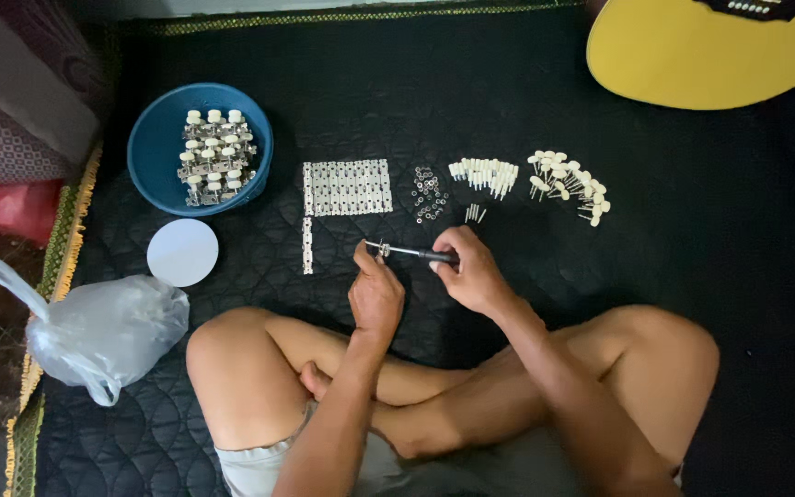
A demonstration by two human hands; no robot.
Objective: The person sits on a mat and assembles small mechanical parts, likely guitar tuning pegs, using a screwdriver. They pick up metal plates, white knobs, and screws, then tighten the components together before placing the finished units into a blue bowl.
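My right hand (473, 272) grips the black handle of a small screwdriver (413, 252) held level, its tip pointing left. My left hand (375, 293) pinches a small metal tuner part (382, 249) at the screwdriver's tip. Both hands hover above the black quilted mat (471, 110), just in front of my crossed legs. Beyond them lie a block of metal tuner plates (347, 187), with one single strip (307, 245) below it.
A blue bowl (160, 138) of assembled tuners sits at the left, a white round lid (182, 252) and a clear plastic bag (103, 331) near it. Small washers (429, 193), screws (475, 213), white pegs (485, 174) and cream tuner knobs (568, 182) lie ahead. A yellow guitar body (710, 51) rests at the top right.
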